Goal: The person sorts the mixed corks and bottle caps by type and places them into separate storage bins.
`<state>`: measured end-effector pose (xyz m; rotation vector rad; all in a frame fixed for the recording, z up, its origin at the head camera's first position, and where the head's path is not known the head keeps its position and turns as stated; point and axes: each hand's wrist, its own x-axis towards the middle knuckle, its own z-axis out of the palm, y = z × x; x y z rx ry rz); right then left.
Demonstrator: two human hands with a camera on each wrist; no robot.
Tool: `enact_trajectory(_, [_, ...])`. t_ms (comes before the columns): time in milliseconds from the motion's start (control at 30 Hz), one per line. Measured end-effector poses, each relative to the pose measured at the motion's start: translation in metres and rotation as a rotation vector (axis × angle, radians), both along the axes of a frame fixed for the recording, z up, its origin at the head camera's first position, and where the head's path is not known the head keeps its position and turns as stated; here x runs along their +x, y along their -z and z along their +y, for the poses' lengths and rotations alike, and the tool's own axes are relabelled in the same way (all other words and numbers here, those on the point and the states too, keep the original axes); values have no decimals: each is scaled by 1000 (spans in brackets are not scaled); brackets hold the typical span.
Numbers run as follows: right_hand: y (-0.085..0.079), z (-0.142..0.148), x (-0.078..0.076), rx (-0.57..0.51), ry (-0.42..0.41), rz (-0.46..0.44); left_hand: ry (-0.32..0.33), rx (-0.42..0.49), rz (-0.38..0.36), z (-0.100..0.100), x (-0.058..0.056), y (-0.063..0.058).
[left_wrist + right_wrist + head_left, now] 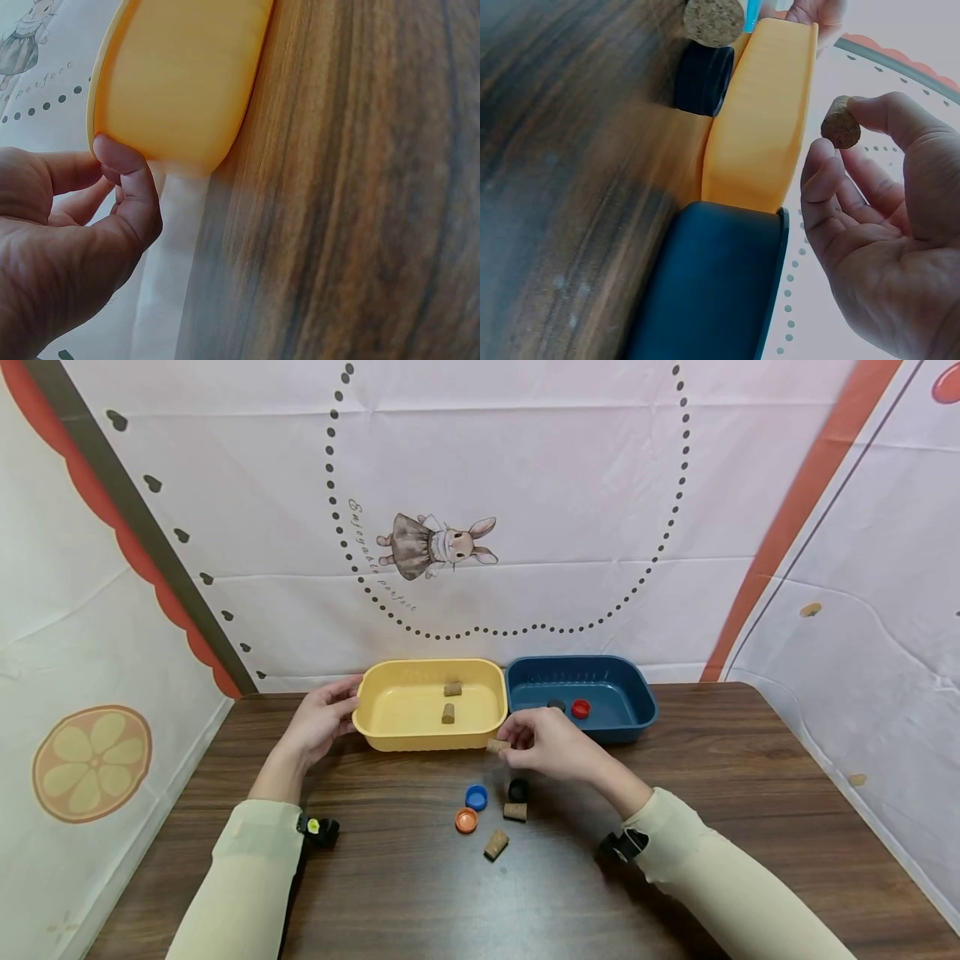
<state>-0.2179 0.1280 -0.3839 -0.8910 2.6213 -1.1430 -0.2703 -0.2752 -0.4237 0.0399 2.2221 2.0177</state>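
Observation:
My right hand (551,743) pinches a cork (841,124) between thumb and fingertips, just off the near right corner of the yellow tub (420,745). Two corks (447,713) lie inside that tub. At its left end my left hand (324,717) holds the rim, with the thumb (124,157) on the edge. Right beside it stands a dark blue tub (637,727) with a red bottle cap (581,708) and a dark cap (556,704) inside. Below the right hand, a black cap (518,790) sits on the table.
On the wooden table (375,893) in front of the tubs lie a blue cap (476,797), an orange cap (466,820), a cork (515,812) and another cork (496,844) nearer me. Behind the tubs hangs a printed cloth (570,527), with more cloth at both sides.

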Motion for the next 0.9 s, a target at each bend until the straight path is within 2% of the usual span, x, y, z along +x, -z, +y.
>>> enact_trajectory(467, [-16, -8, -10, -37, 25, 23, 4, 2, 9, -1, 0, -4])
enact_trajectory(900, [-21, -18, -26, -21, 42, 64, 18, -5, 13, -1, 2, 0])
